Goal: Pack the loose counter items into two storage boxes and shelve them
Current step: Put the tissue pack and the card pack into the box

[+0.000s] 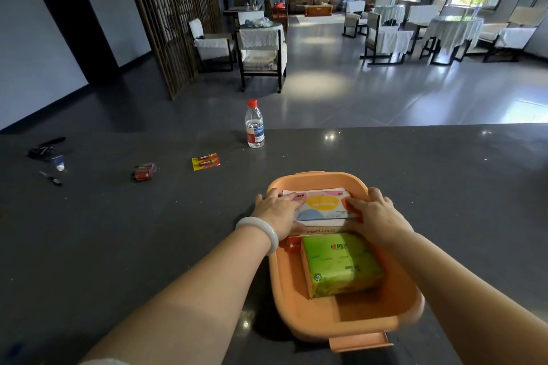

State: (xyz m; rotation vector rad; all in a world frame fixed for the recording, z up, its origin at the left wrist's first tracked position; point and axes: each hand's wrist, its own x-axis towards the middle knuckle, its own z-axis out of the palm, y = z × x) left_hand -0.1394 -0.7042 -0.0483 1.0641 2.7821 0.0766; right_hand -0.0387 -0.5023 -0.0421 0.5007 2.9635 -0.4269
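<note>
An orange storage box (350,317) stands on the dark counter (118,231) in front of me. Inside it lie a green tissue pack (341,264) near me and a flat colourful packet (323,204) on top of a beige carton at the far end. My left hand (278,213) grips the packet's left end and my right hand (376,216) grips its right end, both over the box. Loose on the counter are a water bottle (254,124), a red-and-yellow battery card (206,161) and a red battery pack (143,172).
At the far left of the counter lie a black tool (44,148), a small clear item (59,164) and a small dark key-like object (52,178). Beyond the counter's far edge is a room with chairs and covered tables.
</note>
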